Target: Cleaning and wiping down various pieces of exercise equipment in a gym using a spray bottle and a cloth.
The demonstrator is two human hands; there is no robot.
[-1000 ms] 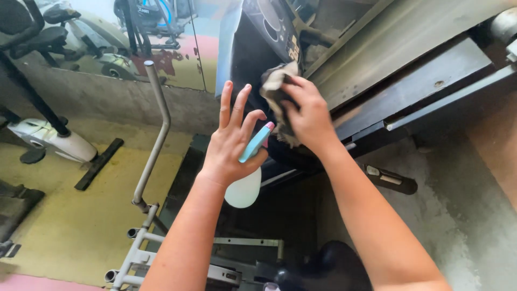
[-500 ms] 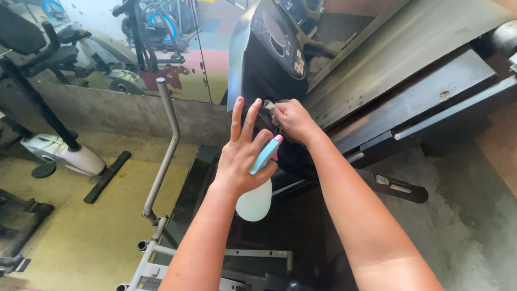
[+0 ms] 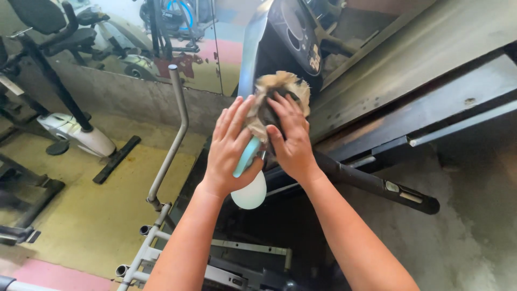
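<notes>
**Up close, both hands are working a rag against a treadmill console**

Here the right hand [image 3: 291,141] is pressing a frayed tan rag [image 3: 280,94] flat against the lower edge of the dark treadmill console [image 3: 293,37], fingers spread over the cloth, so that its grip is wrapping the rag rather than pinching it. The spread is likely giving the cloth broad contact with the panel.

The left hand [image 3: 229,153] is lying just beside it, fingers stretched up and touching the rag's left side. At the same time it is carrying a spray bottle [image 3: 249,183]: the light blue trigger is slanting across the palm and the pale rounded body is hanging below the heel of the hand. How the hand is hooking the bottle is hidden, so I cannot tell how firmly that grip is closing; the bottle seems to be dangling this way to keep the fingers free for steadying the cloth.

To the right, the treadmill's grey deck [image 3: 409,70] is slanting away, with a black handle bar [image 3: 377,183] running beneath the wrist. At the left, a grey metal rail [image 3: 175,129] is rising from the yellow floor [image 3: 81,215], and an exercise bike [image 3: 64,108] is standing well apart
</notes>
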